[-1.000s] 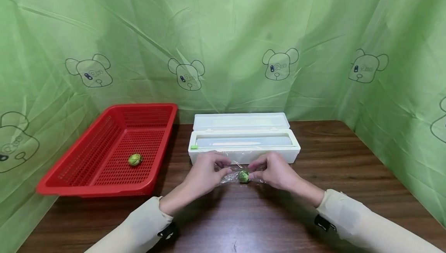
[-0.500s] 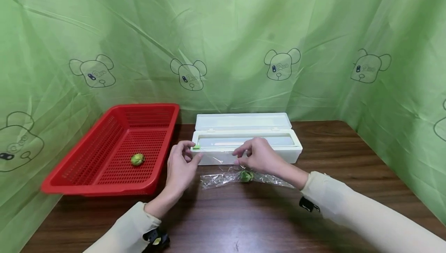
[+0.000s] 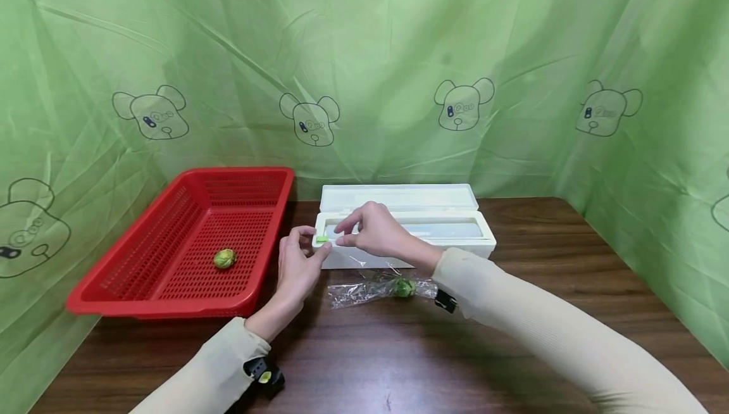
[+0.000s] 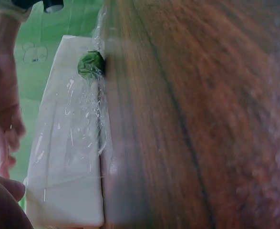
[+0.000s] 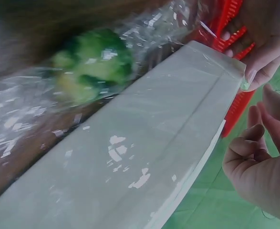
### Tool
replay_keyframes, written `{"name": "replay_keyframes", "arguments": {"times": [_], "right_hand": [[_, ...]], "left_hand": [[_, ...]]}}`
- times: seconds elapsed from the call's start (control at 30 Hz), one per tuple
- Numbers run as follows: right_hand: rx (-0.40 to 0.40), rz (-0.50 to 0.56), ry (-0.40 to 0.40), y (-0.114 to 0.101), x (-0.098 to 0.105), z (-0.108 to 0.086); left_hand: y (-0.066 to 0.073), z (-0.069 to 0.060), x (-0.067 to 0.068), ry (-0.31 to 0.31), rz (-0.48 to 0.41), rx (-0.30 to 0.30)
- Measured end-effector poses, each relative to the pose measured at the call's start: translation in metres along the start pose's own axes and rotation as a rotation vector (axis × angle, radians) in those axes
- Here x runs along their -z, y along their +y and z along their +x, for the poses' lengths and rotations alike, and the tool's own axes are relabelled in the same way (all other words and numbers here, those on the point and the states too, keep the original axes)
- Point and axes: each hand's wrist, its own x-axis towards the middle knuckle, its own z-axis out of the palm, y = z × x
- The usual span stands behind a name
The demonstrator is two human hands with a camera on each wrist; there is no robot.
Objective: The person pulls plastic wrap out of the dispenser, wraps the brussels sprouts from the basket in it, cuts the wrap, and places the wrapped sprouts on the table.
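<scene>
At the left end of a white cling-film dispenser [image 3: 455, 250], a left hand [image 3: 297, 263] with thumb to the front and bent fingers about the end, in a grip on the box close to its green slide cutter [image 3: 321, 238]. Immediately to the right of that hand, over the dispenser's front edge, a right hand [image 3: 376, 233] with fingers loosely bent, thumb and index slightly apart, tips just beside the cutter. Behind the right hand, the dispenser's white lid [image 3: 398, 197], hinged open. On the near side of the right hand, crinkled clear cling film [image 3: 347, 295], down over the box front and onto the brown wood-grain worktop [image 3: 364, 363]. In that film, just beside the right wrist and to the right of the left hand, a green Brussels sprout [image 3: 403, 287], with film over it in both wrist views. To the left of the left hand, near it, a red perforated plastic basket [image 3: 162, 308]; on its floor, a paler, yellower second sprout [image 3: 224, 258]. Behind both hands, cream sleeves [image 3: 512, 303]; beyond them, a green curtain [image 3: 387, 40] with printed bear-head outlines.
</scene>
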Motion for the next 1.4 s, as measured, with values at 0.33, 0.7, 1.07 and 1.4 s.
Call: {"name": "replay_keyframes", "arguments": {"times": [0.33,0.7,1.07,1.4], "right_hand": [[0.022,-0.022,-0.024,-0.008,-0.017,0.032],[0.009,-0.030,-0.073,-0.011,-0.020,0.044],[-0.019,0.085,-0.179,-0.004,-0.007,0.045],[0.046,0.080,-0.263,0.000,-0.011,0.050]], "left_hand": [[-0.003,0.002,0.001,-0.008,-0.011,0.045],[0.000,0.003,0.001,-0.034,-0.086,0.088],[0.000,0.004,0.002,-0.057,-0.161,0.133],[0.001,0.004,0.001,-0.063,-0.203,0.146]]}}
